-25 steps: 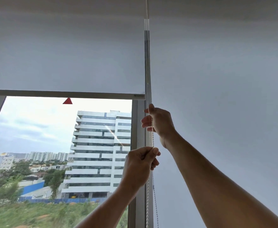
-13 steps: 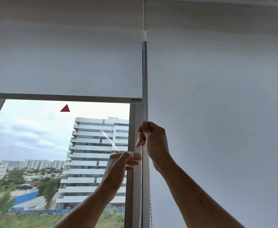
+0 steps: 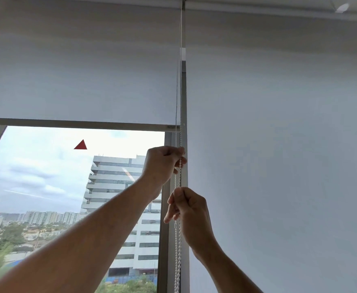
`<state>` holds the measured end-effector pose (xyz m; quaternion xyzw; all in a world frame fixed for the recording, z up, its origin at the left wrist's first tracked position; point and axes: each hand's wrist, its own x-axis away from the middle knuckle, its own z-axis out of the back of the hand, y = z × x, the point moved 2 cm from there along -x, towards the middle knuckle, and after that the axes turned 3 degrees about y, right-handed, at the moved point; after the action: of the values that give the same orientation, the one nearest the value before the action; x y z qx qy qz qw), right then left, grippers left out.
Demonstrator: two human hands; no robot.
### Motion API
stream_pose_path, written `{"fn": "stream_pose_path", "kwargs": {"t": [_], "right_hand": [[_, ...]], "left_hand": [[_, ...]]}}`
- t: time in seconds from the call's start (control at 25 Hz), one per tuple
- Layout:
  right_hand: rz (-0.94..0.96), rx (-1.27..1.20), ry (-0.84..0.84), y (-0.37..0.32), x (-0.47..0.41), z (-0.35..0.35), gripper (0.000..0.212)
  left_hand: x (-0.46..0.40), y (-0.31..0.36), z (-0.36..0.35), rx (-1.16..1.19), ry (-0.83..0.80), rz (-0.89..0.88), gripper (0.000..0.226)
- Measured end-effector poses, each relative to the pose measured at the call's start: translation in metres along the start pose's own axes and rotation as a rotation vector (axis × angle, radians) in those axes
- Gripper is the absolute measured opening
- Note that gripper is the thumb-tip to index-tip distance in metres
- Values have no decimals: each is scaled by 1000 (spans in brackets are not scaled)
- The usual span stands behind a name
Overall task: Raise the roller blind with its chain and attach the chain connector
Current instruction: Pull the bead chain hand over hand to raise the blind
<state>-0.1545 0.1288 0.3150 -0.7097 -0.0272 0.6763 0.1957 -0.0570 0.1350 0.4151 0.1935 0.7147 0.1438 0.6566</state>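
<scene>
The left hand [image 3: 162, 163] grips the bead chain [image 3: 177, 240] just under the blind [image 3: 78, 81]; the right hand [image 3: 189, 210], lower, seems to pinch the same chain.

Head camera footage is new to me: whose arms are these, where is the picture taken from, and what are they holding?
There is no machine here. The camera sits on a person's head, looking forward and up at a window. The left hand, higher, and the right hand, lower, both grip the white bead chain that hangs beside the window frame. The roller blind on the left is partly raised, its bottom bar above a view of buildings. A second blind on the right hangs down.
</scene>
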Motion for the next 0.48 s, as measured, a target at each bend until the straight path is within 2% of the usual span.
{"fn": "stream_pose_path", "kwargs": {"t": [0.16, 0.24, 0.36, 0.48], "right_hand": [[-15, 53, -116, 5, 1, 7, 42], [-71, 26, -124, 7, -4, 13, 55], [-159, -58, 37, 3, -24, 23, 71], [-147, -44, 145, -12, -49, 28, 63]], "left_hand": [[5, -6, 3, 20, -28, 22, 14], [7, -5, 3, 5, -41, -6, 14], [13, -4, 2, -27, -84, -34, 14], [23, -11, 3, -118, -151, -52, 14]]}}
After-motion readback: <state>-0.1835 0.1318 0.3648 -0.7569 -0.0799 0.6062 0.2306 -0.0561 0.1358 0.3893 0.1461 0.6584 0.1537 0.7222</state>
